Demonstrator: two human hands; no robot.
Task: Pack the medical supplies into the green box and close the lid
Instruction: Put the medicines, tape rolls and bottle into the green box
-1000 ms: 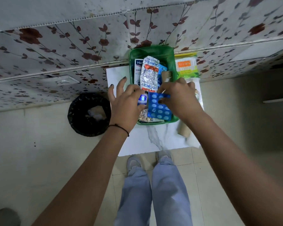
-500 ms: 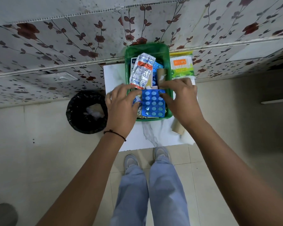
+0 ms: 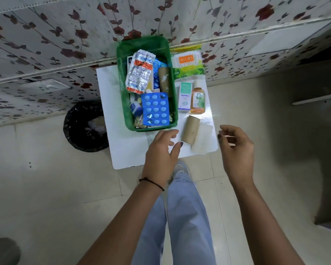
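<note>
The green box (image 3: pixel 121 87) stands open on a small white table (image 3: pixel 126 150), filled with a blue blister pack (image 3: pixel 155 109), a silver pill strip (image 3: pixel 140 72), a brown roll (image 3: pixel 164 79) and small tubes. Right of the box lie a cotton swab pack (image 3: pixel 187 61), a white carton (image 3: pixel 185 96), an amber bottle (image 3: pixel 198 99) and a second brown roll (image 3: pixel 191 130). My left hand (image 3: pixel 161 155) hovers open just below the box, its thumb near that roll. My right hand (image 3: pixel 236 152) hangs open off the table's right edge. Neither holds anything. No lid is visible.
A black waste bin (image 3: pixel 84 127) sits on the floor left of the table. A floral-patterned wall (image 3: pixel 65 35) runs right behind the box. My legs in light jeans (image 3: pixel 180 217) and shoes stand close to the table's front edge.
Both hands have let go of the items in the box and drawn back toward me. The blue blister pack now lies flat in the box. The carton, bottle and roll are uncovered.
</note>
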